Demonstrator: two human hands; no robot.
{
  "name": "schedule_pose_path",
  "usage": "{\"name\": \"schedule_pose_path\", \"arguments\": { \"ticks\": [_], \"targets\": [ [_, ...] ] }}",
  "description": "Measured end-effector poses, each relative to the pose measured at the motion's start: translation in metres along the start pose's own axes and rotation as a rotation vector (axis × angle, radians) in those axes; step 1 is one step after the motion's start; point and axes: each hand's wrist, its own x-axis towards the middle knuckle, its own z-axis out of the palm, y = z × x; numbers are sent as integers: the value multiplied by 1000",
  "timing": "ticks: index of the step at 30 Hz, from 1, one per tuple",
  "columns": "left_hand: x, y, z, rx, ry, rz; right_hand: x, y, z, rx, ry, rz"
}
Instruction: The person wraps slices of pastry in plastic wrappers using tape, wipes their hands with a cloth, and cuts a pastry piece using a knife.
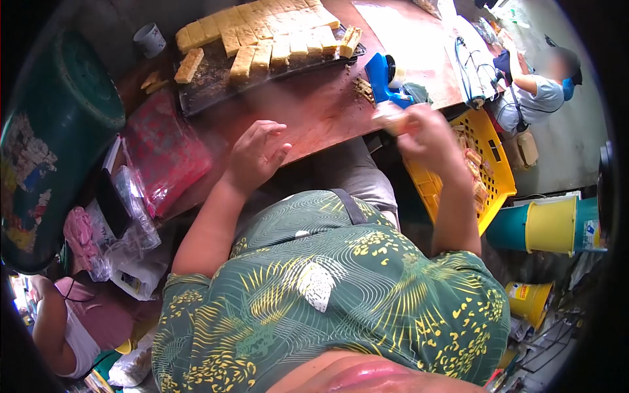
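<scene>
My left hand (pixel 257 156) is above the front edge of the red-brown table, its fingers apart and slightly curled, holding nothing. Between my right hand's (pixel 429 141) fingers is a pale wrapped cake slice (pixel 391 118), smeared by motion. It is just in front of a blue tape dispenser (pixel 382 78) and above the near corner of a yellow crate (pixel 503 164). Several wrapped slices (pixel 475 170) lie in that crate. Farther back, a dark baking tray (pixel 216 98) bears rows of cut yellow cake (pixel 262 26), with a few slices apart at its near side.
A red plastic packet (pixel 167 147) and clear bags (pixel 134 203) lie left, by a large green bin (pixel 72 131). A white cup (pixel 150 40) stands beyond the tray. Buckets (pixel 550 224) stand at right. One person (pixel 534 92) is at the back right, another (pixel 92 314) at lower left.
</scene>
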Motion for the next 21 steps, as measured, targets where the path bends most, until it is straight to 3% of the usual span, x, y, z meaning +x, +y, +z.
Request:
{"name": "schedule_pose_path", "arguments": {
  "ticks": [2,3,4,7,8,10,12,14,15,18,21],
  "targets": [
    [-2,-1,-2,13,10,-7,-16,42,-52,-344,122,207],
    [-3,-2,-3,44,53,26,-31,72,-62,-585,365,264],
    [-3,-3,-5,80,103,59,-38,75,-76,-753,436,348],
    [-3,-9,-12,93,306,46,-21,36,-67,-376,547,231],
    [-3,-14,-14,79,379,28,-6,16,-48,-262,504,25],
    [-9,-34,-11,-100,545,-119,18,-47,9,302,117,-1],
    [-9,-40,-16,-268,695,-241,36,-98,73,394,-201,-395],
    [-9,-38,-23,-304,788,-382,47,-124,132,595,-508,-640],
    [-13,-46,-26,-345,841,-429,52,-133,161,618,-514,-686],
    [-18,-54,-34,-475,947,-493,80,-125,206,221,-321,-780],
    [-23,-43,-32,-436,873,-436,100,-100,198,183,-343,-634]
  ]
}}
